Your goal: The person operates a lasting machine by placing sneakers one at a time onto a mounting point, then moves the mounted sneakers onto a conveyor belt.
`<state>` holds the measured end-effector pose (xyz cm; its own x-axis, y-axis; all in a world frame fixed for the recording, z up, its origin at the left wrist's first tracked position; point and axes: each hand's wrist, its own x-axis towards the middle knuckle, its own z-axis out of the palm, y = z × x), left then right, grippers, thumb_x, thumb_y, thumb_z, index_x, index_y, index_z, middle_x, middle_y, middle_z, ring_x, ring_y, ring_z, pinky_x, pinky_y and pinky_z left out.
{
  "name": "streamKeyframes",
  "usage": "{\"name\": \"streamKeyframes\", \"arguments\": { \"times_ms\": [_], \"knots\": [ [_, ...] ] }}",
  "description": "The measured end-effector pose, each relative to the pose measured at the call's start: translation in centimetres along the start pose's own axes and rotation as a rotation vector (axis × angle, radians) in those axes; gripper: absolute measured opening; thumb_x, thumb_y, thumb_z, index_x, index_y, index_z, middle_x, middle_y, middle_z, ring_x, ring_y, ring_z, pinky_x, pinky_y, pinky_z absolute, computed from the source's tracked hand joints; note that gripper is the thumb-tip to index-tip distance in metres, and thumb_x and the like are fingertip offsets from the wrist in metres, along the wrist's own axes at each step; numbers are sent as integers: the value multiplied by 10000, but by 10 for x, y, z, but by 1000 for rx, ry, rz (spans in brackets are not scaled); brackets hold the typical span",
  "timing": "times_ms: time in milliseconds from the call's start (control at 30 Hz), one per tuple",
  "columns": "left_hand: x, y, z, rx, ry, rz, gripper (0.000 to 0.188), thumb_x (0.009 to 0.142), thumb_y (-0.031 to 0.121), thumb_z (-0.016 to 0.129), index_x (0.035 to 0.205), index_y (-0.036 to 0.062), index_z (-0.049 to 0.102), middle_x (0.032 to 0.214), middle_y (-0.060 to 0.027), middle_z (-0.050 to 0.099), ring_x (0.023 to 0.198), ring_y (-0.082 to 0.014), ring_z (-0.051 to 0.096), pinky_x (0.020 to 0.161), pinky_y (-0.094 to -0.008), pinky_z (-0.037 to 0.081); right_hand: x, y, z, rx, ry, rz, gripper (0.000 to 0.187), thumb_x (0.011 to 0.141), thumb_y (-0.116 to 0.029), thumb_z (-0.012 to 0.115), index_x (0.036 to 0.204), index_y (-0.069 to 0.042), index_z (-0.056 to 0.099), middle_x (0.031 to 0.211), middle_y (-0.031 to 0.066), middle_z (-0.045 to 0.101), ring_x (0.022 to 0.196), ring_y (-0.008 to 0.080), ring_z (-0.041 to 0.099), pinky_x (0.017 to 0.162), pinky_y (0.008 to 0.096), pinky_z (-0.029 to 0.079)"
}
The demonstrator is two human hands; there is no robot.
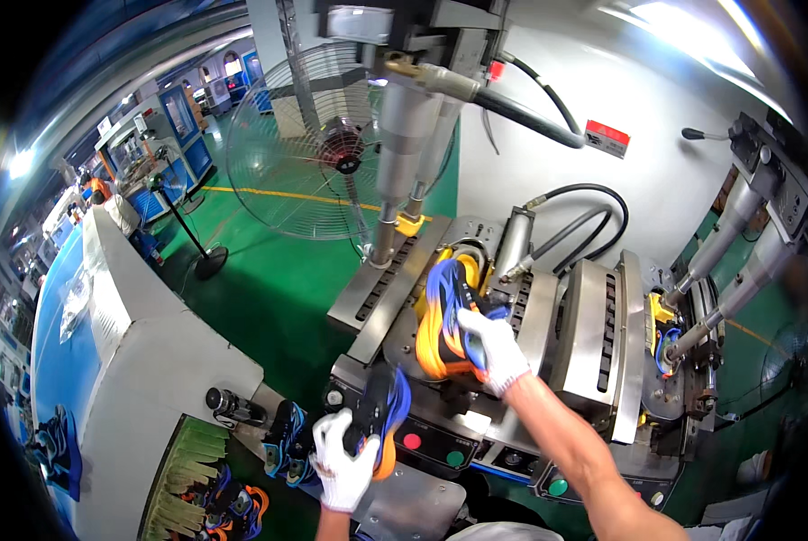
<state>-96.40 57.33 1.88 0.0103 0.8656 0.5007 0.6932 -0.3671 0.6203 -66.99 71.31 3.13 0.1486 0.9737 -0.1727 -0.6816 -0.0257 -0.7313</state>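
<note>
My right hand [496, 350], in a white glove, is closed on a shoe [442, 316] with a thick blue and orange sole. That shoe is tilted over the left station of a metal pressing machine [534, 311], beneath a vertical cylinder; whether it touches the seat is hidden. Lower and to the left, my left hand [342, 464], also gloved, grips a second shoe [391, 406] with a dark upper and blue and orange sole, slightly blurred. It hangs in front of the control panel [431, 442] with red and green buttons. At the right station, another shoe [665, 350] sits under slanted rods.
Left of my left hand are dark and blue shoes [285, 442] and a black bottle [234, 408]. A green-fringed opening [183, 478] with several shoes lies in the pale conveyor cover [169, 361]. A large caged fan [339, 149] stands behind the machine. Other people [115, 206] are far left.
</note>
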Motion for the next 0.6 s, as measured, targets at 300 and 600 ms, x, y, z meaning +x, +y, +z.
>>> {"name": "streamKeyframes", "arguments": {
  "times_ms": [300, 600],
  "knots": [
    [-231, -31, 28, 238, -123, -853, 573, 810, 187, 827, 1342, 154, 615, 1313, -195, 573, 1179, -404, 592, 986, -492, 513, 245, 68, -133, -763, 555, -113, 301, 753, -69, 767, 1035, -32, 671, 962, 102, 698, 811, 256, 662, 716, 406, 545],
    [-299, -24, 63, 277, -20, -746, 552, 864, 163, 790, 1374, 92, 590, 1343, -269, 512, 1212, -472, 525, 1034, -522, 453, 244, 80, -84, -1111, 627, -80, 266, 758, -140, 785, 987, -24, 716, 959, 145, 734, 847, 302, 691, 733, 417, 556]
  ]
}}
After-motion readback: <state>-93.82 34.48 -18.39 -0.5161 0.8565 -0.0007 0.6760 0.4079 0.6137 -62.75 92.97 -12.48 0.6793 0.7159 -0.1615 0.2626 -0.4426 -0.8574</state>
